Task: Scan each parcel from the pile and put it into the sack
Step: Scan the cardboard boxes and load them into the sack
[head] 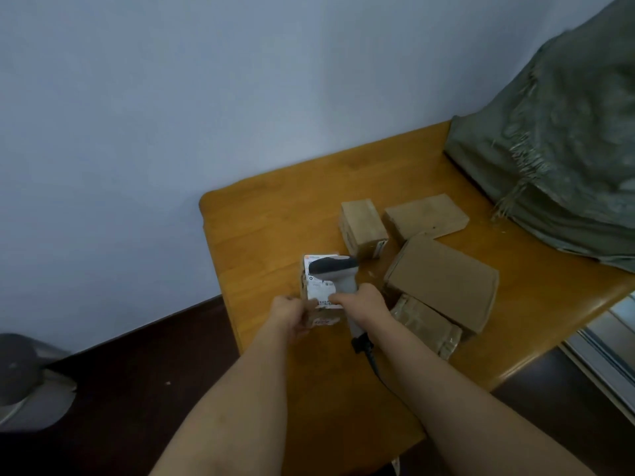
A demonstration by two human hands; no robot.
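Observation:
My left hand (292,312) grips a small cardboard parcel (318,290) by its lower left, its white shipping label facing up. My right hand (364,302) holds a grey handheld scanner (335,269), whose dark head lies over the label's upper part. A black cable (369,355) trails from the scanner's handle toward me. Several brown parcels lie to the right: a small upright box (362,228), a flat box (426,214), a larger box (443,280) and a taped one (426,324). The grey-green woven sack (563,149) slumps at the table's far right.
The orange wooden table (261,228) has its left and far edges close to the parcel I hold. A pale blue wall stands behind. Dark floor lies at the left, with a grey object (31,376) at the lower left. A metal rail (604,352) runs past the table's right edge.

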